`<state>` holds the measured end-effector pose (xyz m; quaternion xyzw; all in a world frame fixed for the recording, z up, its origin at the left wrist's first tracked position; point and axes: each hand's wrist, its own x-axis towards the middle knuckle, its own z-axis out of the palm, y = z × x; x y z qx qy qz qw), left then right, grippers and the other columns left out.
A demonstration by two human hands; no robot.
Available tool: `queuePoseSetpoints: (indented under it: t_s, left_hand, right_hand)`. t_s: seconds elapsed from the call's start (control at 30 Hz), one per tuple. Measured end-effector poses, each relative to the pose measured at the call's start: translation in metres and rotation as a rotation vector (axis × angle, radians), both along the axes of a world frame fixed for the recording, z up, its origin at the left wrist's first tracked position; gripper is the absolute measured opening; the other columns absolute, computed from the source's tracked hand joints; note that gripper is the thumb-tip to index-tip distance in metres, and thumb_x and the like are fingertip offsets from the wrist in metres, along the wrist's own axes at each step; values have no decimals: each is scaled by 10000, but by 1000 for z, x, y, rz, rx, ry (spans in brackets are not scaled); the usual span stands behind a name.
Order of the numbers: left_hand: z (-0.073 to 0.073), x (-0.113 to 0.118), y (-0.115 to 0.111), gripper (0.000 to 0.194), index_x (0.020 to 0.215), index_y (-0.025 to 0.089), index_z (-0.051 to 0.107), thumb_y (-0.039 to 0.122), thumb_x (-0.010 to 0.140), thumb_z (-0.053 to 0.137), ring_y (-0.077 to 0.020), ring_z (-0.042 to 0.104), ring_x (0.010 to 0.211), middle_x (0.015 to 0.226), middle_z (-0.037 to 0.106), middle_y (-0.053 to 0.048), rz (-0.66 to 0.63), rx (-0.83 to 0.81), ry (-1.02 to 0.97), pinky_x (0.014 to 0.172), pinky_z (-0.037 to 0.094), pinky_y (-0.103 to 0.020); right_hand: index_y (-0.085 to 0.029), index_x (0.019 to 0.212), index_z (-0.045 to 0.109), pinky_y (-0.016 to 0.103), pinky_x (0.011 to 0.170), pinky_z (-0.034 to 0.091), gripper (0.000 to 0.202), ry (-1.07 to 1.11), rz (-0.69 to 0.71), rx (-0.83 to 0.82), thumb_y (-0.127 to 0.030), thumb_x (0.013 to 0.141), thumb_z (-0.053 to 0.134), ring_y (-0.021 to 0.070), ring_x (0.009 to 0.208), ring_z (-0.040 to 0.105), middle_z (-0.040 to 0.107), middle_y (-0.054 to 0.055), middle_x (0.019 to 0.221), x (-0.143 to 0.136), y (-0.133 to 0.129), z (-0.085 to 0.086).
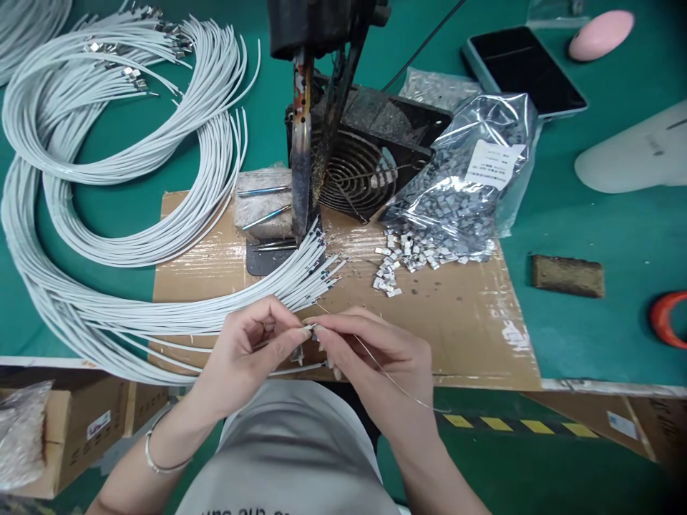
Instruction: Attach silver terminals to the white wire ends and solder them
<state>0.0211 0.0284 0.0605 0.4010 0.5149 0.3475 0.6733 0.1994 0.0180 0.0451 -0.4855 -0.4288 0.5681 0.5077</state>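
Note:
My left hand (255, 350) is closed in a pinch on the end of a white cable near the front edge of the cardboard. Against its fingertips, my right hand (370, 357) pinches a small piece too hidden to name, and a thin wire (383, 370) trails across that hand to the right. A bundle of white cables (215, 315) curves in from the left, its tips fanned out just beyond my hands. Small metal connectors (411, 252) lie loose on the cardboard sheet (456, 329), beside an open clear bag of connectors (456, 193).
A dark metal stand (303, 143) rises in front of a fan (359, 172). Coiled cables (134, 157) lie left. Toward the right are a phone (526, 68), a pink object (601, 36), a white bottle (633, 154), a brown block (567, 276) and a red ring (665, 319).

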Motion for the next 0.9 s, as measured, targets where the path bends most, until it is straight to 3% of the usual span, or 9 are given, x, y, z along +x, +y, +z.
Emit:
queuePoseSetpoints:
  t_s: [0.2,0.27,0.47,0.67,0.9]
  left_hand:
    - [3,-5,-2,235,834,165,688,299,977,819,-89,456,620,710,617,25,-34,-19,-27,561,330,-214]
    - [5,-7,-1,236,833,163,693,305,983,809,-93,451,636,717,612,22,-71,-10,-14,564,317,-218]
    - [10,-7,0,273,804,159,659,326,996,761,-93,383,614,681,542,36,-115,-36,60,539,262,-229]
    - [16,2,-2,258,800,178,596,306,1015,663,-96,362,589,643,477,62,-75,6,163,526,262,-225]
    - [-1,11,-9,219,817,182,604,313,982,668,-101,417,590,664,530,44,8,78,264,531,306,-221]
  right_hand:
    - [-277,862,901,182,375,376,33,275,135,-236,-281,878,873,62,419,491,701,-13,635,6,2,-8]
    - [-256,817,889,187,348,376,75,314,169,-269,-319,856,895,66,383,477,689,-16,594,8,2,-11]
    - [-220,779,862,187,430,446,77,73,138,-109,-210,854,857,79,471,542,713,-5,626,10,2,-5]
    - [-223,852,868,194,424,505,100,79,120,-86,-282,919,823,99,446,589,699,-7,599,5,6,-2]
    - [-221,810,841,224,442,499,114,-180,13,-151,-289,901,845,130,470,580,634,-27,546,9,-11,2]
